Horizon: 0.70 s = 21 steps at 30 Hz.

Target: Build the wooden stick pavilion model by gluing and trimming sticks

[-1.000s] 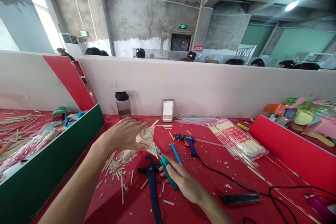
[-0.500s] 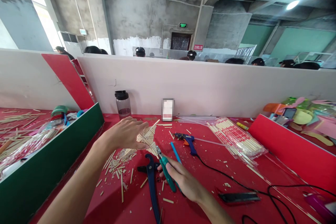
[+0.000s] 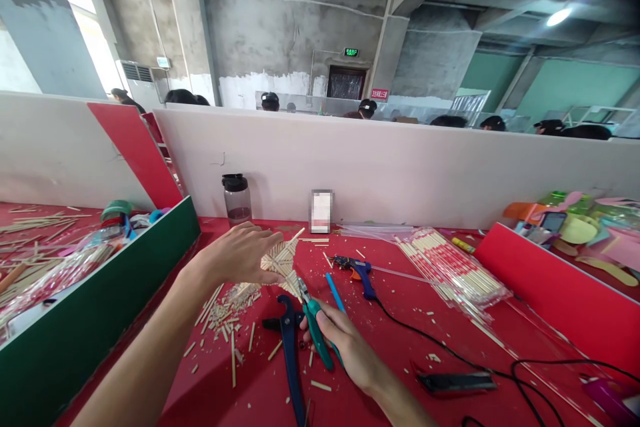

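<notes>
At the lower middle of the table [image 3: 380, 373], the right hand [image 3: 347, 340] has its fingers closed around green-handled pliers [image 3: 317, 333]. Handles look spread wider than in the first frame; tips stay at the lower right edge of the stick piece [image 3: 283, 257]. The left hand [image 3: 240, 253] keeps its pose, reaching over the piece's left side, fingers extended, thumb apart at the lower edge; can't tell how firmly it presses. View shifts slightly.

Green exit sign [image 3: 351, 52] on far wall: "EXIT", faint, plus Chinese characters. Red sign [image 3: 379, 94]: Chinese characters, small. Stick bundle [image 3: 455, 267], 3 o'clock from the piece: red print on wrapper, unreadable.

Piece partly hidden by left hand. Phone-like item [image 3: 321, 212], 1 o'clock, has pixelated face. Blue cutter tool [image 3: 291, 353], 6 o'clock, runs off bottom edge. Black object [image 3: 457, 381], 4 o'clock, unclear. Purple object [image 3: 607, 397], cut off at right. Glue gun [image 3: 357, 268], 3 o'clock; bottle [image 3: 237, 200], 10 o'clock; loose offcuts [image 3: 233, 307], 8 o'clock.
</notes>
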Tool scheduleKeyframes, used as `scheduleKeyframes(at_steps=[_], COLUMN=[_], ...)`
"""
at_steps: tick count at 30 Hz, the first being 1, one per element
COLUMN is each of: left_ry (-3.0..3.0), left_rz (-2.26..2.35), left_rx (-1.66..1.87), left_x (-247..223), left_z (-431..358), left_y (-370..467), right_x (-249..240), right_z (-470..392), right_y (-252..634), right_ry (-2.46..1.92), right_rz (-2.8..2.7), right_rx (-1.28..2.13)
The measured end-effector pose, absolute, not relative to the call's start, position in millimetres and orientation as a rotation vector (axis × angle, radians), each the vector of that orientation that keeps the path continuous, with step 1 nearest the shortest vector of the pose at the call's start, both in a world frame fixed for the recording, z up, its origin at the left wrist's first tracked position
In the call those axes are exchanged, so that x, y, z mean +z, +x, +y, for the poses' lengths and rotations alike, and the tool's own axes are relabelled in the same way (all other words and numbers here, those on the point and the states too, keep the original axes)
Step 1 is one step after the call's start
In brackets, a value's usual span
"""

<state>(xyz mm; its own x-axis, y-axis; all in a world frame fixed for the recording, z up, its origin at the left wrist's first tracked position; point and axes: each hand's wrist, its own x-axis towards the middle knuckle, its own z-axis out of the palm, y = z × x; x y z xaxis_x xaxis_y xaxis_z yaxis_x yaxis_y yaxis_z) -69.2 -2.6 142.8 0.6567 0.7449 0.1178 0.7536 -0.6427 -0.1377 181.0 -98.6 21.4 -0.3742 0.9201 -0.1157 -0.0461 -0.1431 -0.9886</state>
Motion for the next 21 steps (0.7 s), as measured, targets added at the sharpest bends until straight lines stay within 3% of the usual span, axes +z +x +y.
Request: scheduleKeyframes(at_steps=[21], left_ry=[-2.72], left_rz=[-1.257], left_rx=[-0.076], left_x=[146], left_z=[-7], left_y=[-65], right_x=[4], right_z=[-99], right_y=[166], right_ry=[-1.209], right_rz=[-1.554], right_rx=[1.226])
